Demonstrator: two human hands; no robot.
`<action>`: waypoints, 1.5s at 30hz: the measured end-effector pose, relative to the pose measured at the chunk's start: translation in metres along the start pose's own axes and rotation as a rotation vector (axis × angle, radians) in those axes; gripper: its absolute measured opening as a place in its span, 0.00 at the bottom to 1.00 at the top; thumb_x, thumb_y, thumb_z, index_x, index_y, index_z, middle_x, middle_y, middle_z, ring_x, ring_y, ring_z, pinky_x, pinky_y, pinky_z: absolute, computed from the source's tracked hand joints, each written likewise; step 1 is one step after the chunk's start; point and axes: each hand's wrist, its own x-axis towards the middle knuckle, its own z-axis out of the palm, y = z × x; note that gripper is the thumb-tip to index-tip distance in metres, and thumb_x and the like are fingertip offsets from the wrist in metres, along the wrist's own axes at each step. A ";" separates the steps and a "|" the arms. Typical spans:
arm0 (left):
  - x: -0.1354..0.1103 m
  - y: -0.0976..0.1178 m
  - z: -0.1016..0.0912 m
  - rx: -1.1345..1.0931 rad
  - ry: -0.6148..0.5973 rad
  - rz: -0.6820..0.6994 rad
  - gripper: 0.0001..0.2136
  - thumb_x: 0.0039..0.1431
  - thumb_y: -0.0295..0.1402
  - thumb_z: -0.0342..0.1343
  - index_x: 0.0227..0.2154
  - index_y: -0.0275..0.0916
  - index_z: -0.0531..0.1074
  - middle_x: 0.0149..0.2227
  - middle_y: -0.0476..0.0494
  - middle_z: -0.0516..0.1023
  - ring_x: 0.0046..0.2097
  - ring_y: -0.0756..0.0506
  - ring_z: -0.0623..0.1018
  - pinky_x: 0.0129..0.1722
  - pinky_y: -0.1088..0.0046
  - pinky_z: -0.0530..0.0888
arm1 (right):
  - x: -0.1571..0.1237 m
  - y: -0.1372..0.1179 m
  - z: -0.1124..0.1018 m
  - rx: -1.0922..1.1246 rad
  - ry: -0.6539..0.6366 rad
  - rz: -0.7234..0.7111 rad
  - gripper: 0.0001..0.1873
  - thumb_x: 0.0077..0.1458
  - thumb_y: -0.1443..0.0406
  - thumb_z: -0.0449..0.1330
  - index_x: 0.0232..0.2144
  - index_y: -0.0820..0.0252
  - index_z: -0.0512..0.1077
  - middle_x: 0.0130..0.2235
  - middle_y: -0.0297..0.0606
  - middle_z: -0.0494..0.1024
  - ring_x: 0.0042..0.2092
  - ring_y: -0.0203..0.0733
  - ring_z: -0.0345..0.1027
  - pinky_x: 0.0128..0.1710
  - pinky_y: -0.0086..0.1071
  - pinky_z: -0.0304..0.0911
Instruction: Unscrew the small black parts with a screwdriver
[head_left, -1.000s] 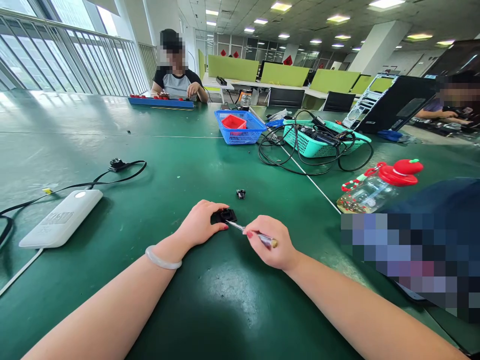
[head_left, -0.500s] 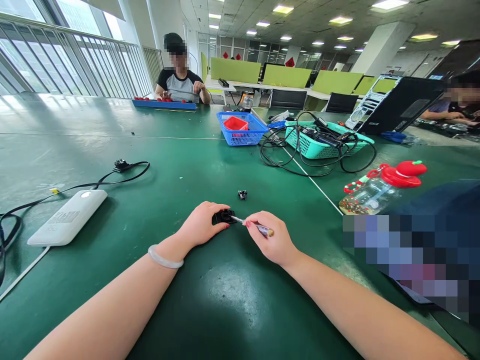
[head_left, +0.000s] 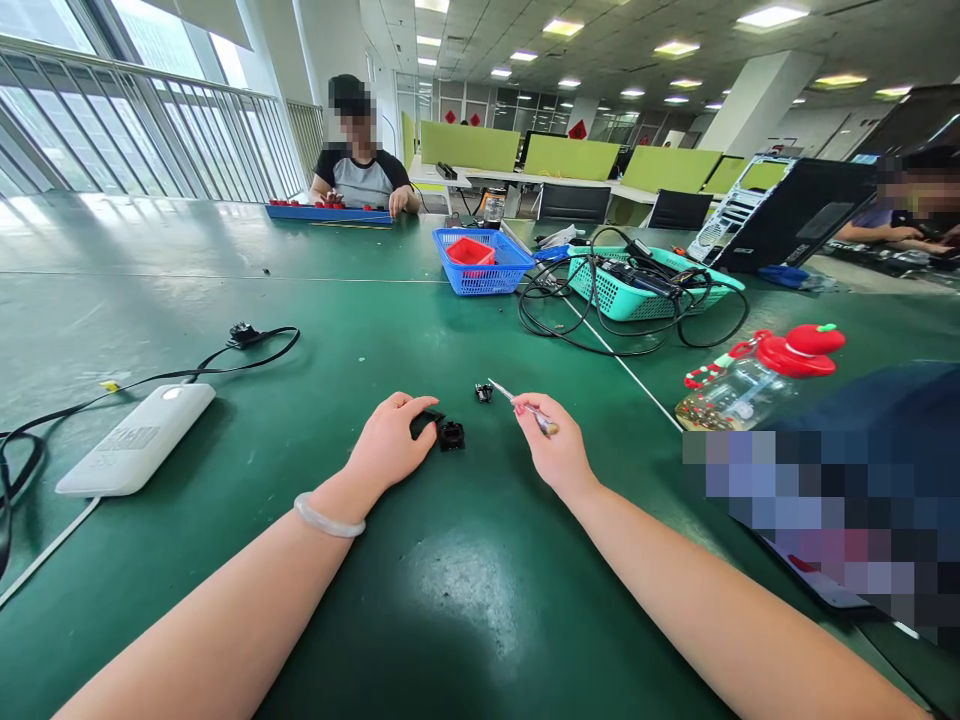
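Observation:
My left hand (head_left: pixel 394 438) rests on the green table, thumb and fingers closed on a flat black piece (head_left: pixel 426 420) that is partly hidden. Right by the thumb lies a small square black plastic part (head_left: pixel 451 436) with a round recess. Beyond it sits a small clump of shiny black pieces (head_left: pixel 484 393). My right hand (head_left: pixel 553 445) holds a slim, pen-like tool (head_left: pixel 540 417) with a thin pointed metal tip and a brownish end. Its tip is close to the clump; whether they touch I cannot tell.
To the left lies a white power bank-like box (head_left: pixel 139 440) with cords. Blue (head_left: pixel 487 280) and teal (head_left: pixel 626 300) baskets stand ahead, black cables spilling from the teal one. A red-lidded bottle (head_left: pixel 739 390) lies at right. A person (head_left: pixel 364 170) sits across the table; another is at far right.
The tool has left the black part, moving up and right to near the clump. The left hand has drawn back slightly, and the square part now lies beside it.

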 end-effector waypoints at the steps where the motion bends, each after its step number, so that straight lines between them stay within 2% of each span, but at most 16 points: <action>1: 0.000 -0.001 0.000 0.043 -0.019 -0.004 0.17 0.56 0.37 0.49 0.47 0.46 0.74 0.43 0.42 0.73 0.45 0.40 0.74 0.51 0.58 0.71 | 0.003 0.004 0.001 -0.006 -0.009 0.029 0.11 0.59 0.58 0.55 0.36 0.57 0.73 0.33 0.38 0.76 0.34 0.40 0.68 0.31 0.32 0.62; 3: 0.001 0.000 0.000 0.101 -0.029 -0.010 0.14 0.55 0.35 0.49 0.41 0.45 0.76 0.45 0.42 0.73 0.48 0.38 0.73 0.53 0.54 0.69 | 0.007 0.008 0.001 0.010 -0.031 0.084 0.12 0.57 0.57 0.56 0.36 0.58 0.74 0.33 0.37 0.75 0.33 0.40 0.67 0.30 0.31 0.61; 5: 0.000 0.003 0.000 0.086 -0.016 0.009 0.13 0.56 0.33 0.47 0.40 0.43 0.75 0.48 0.41 0.72 0.52 0.37 0.71 0.56 0.52 0.66 | 0.008 0.008 0.000 0.056 -0.042 0.136 0.12 0.56 0.58 0.55 0.34 0.58 0.74 0.31 0.36 0.75 0.32 0.39 0.66 0.30 0.31 0.59; 7: -0.003 0.008 0.001 0.025 -0.034 0.094 0.15 0.58 0.35 0.47 0.46 0.43 0.72 0.52 0.41 0.70 0.56 0.38 0.68 0.59 0.54 0.64 | 0.007 0.006 -0.001 0.117 -0.038 0.164 0.11 0.55 0.60 0.55 0.29 0.58 0.74 0.27 0.35 0.73 0.30 0.39 0.65 0.29 0.31 0.58; 11: -0.009 0.013 0.006 -0.010 -0.181 0.281 0.21 0.59 0.43 0.51 0.54 0.47 0.64 0.57 0.44 0.68 0.60 0.39 0.65 0.62 0.54 0.60 | 0.004 0.004 -0.005 0.248 0.022 0.142 0.11 0.52 0.64 0.53 0.20 0.58 0.71 0.21 0.32 0.69 0.27 0.38 0.62 0.29 0.32 0.57; 14: -0.010 0.011 0.010 0.032 -0.174 0.225 0.19 0.62 0.35 0.46 0.56 0.47 0.63 0.57 0.44 0.69 0.60 0.40 0.65 0.62 0.53 0.61 | 0.005 0.007 -0.006 0.303 0.114 0.156 0.12 0.51 0.64 0.53 0.19 0.58 0.70 0.20 0.31 0.67 0.26 0.37 0.60 0.29 0.32 0.56; 16: -0.009 0.009 0.010 0.061 -0.137 0.154 0.22 0.61 0.28 0.40 0.58 0.45 0.60 0.57 0.43 0.69 0.60 0.41 0.65 0.61 0.53 0.61 | 0.006 0.008 -0.005 0.319 0.158 0.184 0.13 0.52 0.64 0.53 0.19 0.58 0.70 0.19 0.30 0.66 0.26 0.37 0.60 0.29 0.31 0.56; 18: -0.007 0.009 0.011 0.088 -0.124 0.130 0.25 0.59 0.25 0.40 0.59 0.46 0.59 0.58 0.44 0.68 0.61 0.41 0.64 0.62 0.52 0.60 | 0.007 0.009 -0.004 0.333 0.176 0.205 0.13 0.53 0.63 0.53 0.19 0.57 0.70 0.19 0.30 0.66 0.26 0.37 0.60 0.29 0.31 0.56; 20: -0.005 0.014 0.013 0.107 -0.124 0.146 0.25 0.59 0.29 0.44 0.60 0.49 0.58 0.61 0.45 0.65 0.62 0.40 0.62 0.62 0.50 0.59 | 0.008 0.008 -0.002 0.342 0.179 0.207 0.13 0.53 0.62 0.53 0.20 0.57 0.70 0.19 0.30 0.66 0.26 0.37 0.61 0.28 0.31 0.56; 22: -0.002 0.023 0.016 0.124 -0.120 0.168 0.25 0.59 0.38 0.49 0.61 0.51 0.56 0.63 0.44 0.62 0.63 0.38 0.60 0.62 0.47 0.58 | 0.008 0.006 0.000 0.342 0.171 0.192 0.13 0.53 0.62 0.53 0.20 0.57 0.70 0.20 0.30 0.66 0.26 0.36 0.61 0.29 0.31 0.57; 25: 0.000 0.039 0.024 0.172 -0.131 0.179 0.28 0.59 0.47 0.50 0.61 0.53 0.55 0.64 0.42 0.61 0.63 0.34 0.59 0.60 0.43 0.59 | 0.008 0.005 0.003 0.307 0.174 0.162 0.13 0.53 0.62 0.52 0.21 0.57 0.69 0.20 0.30 0.67 0.26 0.36 0.61 0.28 0.30 0.57; 29: -0.004 0.053 0.032 0.222 -0.133 0.158 0.24 0.61 0.44 0.48 0.60 0.49 0.58 0.58 0.40 0.68 0.60 0.35 0.64 0.58 0.45 0.60 | 0.008 0.005 0.003 0.212 0.192 0.143 0.14 0.54 0.60 0.52 0.20 0.57 0.69 0.20 0.30 0.66 0.25 0.36 0.60 0.27 0.30 0.56; 33: -0.012 0.061 0.036 0.228 -0.105 0.176 0.22 0.62 0.44 0.48 0.57 0.46 0.61 0.53 0.40 0.72 0.56 0.37 0.67 0.57 0.49 0.63 | 0.010 0.008 0.000 0.207 0.260 0.138 0.15 0.55 0.59 0.51 0.20 0.57 0.68 0.19 0.30 0.65 0.23 0.36 0.60 0.27 0.30 0.56; 36: -0.015 0.071 0.042 0.230 -0.077 0.177 0.20 0.61 0.46 0.49 0.54 0.44 0.64 0.52 0.39 0.73 0.55 0.36 0.68 0.55 0.46 0.63 | 0.011 0.011 -0.002 0.204 0.306 0.133 0.16 0.55 0.58 0.51 0.19 0.57 0.67 0.18 0.29 0.64 0.23 0.36 0.60 0.26 0.31 0.56; 41: -0.016 0.088 0.052 0.261 -0.044 0.075 0.17 0.62 0.44 0.47 0.48 0.38 0.67 0.50 0.34 0.73 0.53 0.34 0.68 0.53 0.42 0.64 | 0.008 0.010 -0.004 0.196 0.312 0.124 0.17 0.55 0.57 0.51 0.18 0.57 0.66 0.17 0.29 0.63 0.22 0.36 0.59 0.25 0.30 0.55; 45: -0.030 0.083 0.039 0.269 -0.101 0.132 0.15 0.65 0.41 0.44 0.44 0.38 0.69 0.49 0.36 0.74 0.53 0.36 0.69 0.53 0.48 0.66 | 0.004 0.004 -0.006 0.203 0.307 0.115 0.18 0.55 0.56 0.51 0.18 0.57 0.66 0.17 0.29 0.63 0.22 0.36 0.59 0.25 0.30 0.55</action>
